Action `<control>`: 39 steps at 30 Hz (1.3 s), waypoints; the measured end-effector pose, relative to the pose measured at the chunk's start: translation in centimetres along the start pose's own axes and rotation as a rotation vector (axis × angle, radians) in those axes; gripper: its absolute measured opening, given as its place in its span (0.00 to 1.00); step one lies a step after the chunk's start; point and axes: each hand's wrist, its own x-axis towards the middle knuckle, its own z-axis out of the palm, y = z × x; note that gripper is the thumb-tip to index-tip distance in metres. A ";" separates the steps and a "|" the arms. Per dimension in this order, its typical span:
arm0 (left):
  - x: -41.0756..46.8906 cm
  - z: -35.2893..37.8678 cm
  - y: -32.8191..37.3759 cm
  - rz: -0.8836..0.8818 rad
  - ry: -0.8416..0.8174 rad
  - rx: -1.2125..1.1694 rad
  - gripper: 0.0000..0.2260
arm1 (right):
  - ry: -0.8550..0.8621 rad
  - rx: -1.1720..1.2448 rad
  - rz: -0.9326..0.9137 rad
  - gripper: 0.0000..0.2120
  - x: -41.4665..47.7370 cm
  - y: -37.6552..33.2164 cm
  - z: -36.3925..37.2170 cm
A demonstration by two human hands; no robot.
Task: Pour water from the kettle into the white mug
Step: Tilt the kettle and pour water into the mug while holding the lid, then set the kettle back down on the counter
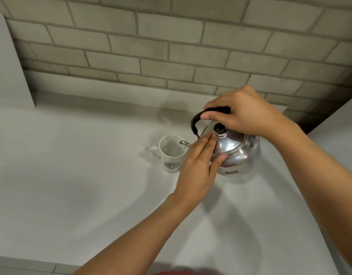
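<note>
A polished steel kettle (238,153), domed and mirror-bright, with a black knob (219,128) on its lid and an arched black handle (199,118), tilts toward a white mug (171,153) standing just to its left on a pale surface (72,175). The kettle's thin curved spout (184,143) reaches over the mug's rim. The right hand (244,114) is wrapped around the top of the handle, its fingers (210,116) curled tight about it. The left hand (199,167) lies flat against the lid and shoulder of the kettle, fingers straight and close together, thumb pressed to the kettle's side. The mug, printed with a green round logo and with its handle turned away from the kettle, holds a little clear water. Behind the kettle rises a grey brick wall (171,46).
</note>
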 end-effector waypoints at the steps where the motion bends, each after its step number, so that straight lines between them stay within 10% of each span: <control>1: 0.1 -0.1 0.0 0.019 -0.006 0.012 0.24 | 0.055 0.008 -0.005 0.18 -0.6 0.3 0.2; 11: 3.8 -2.2 1.0 0.091 0.152 -0.134 0.05 | 0.368 0.128 0.183 0.14 -5.1 2.6 0.2; 21: 9.1 -4.2 2.4 0.160 -0.145 -0.026 0.18 | 0.590 0.344 0.361 0.14 -7.6 4.0 2.4; 39: 14.6 -2.0 -2.1 0.155 -0.017 0.135 0.14 | 0.291 0.371 0.478 0.23 -6.9 11.3 7.4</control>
